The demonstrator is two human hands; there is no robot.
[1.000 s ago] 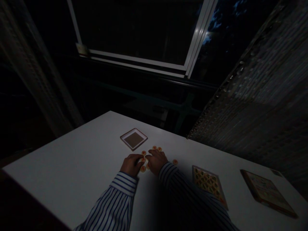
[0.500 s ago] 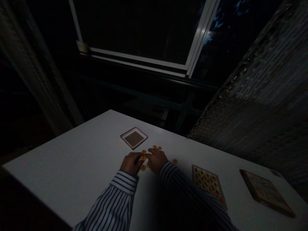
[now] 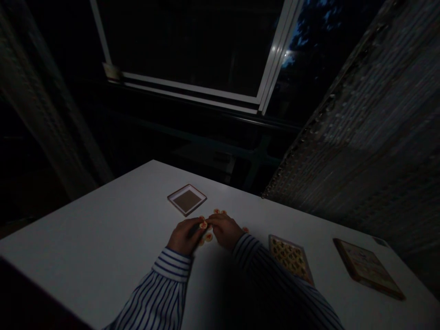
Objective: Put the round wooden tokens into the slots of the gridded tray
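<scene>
My left hand (image 3: pixel 184 235) is closed, thumb and fingers pinching a round Chinese chess piece (image 3: pixel 203 225) with a red character. From the other side my right hand (image 3: pixel 226 230) reaches in, its fingertips pressed together at that piece's right edge. The dim light hides exactly how they grip it. Just below lies another red-marked piece (image 3: pixel 208 237) on the white table (image 3: pixel 130 238), with one more partly under my left thumb. Beyond my right fingers sit two further pieces (image 3: pixel 217 211), and a piece (image 3: pixel 245 229) shows beside my right wrist.
A shallow square tray (image 3: pixel 171 198) with a brown bottom stands behind my hands. To the right, a box (image 3: pixel 271 247) holds rows of dark-marked pieces, partly behind my right sleeve. Farther right lies a flat box or lid (image 3: pixel 373 270) with a picture. Curtains and a window border the table.
The view has shifted slightly, moving everything a little left. The piece between my hands looks more tilted towards me, and my right hand covers more of the pieces behind it.
</scene>
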